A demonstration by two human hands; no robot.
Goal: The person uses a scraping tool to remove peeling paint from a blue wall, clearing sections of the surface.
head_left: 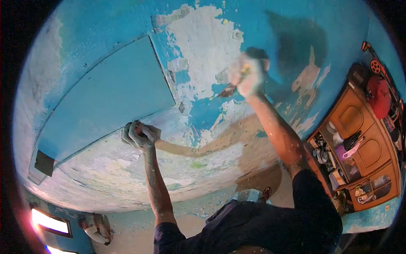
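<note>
My right hand (249,76), dusty white and smeared by motion, is wrapped round a paint scraper (227,90). The scraper's dark blade points down and left, close to the blue wall (205,112), where patches of paint are gone and pale plaster (207,40) shows. I cannot tell whether the blade touches it. Lower down on the left, my left hand (141,134) is curled closed by the lower edge of a flat blue panel (114,84). White dust covers its fingers; what they hold, if anything, is hidden.
A wooden cabinet (351,110) with crowded shelves stands on the right, a red bag (377,97) beside it. Bright windows (50,221) glow at the lower left. Near them is what looks like another person (98,229). Paint flakes dot the floor (131,228).
</note>
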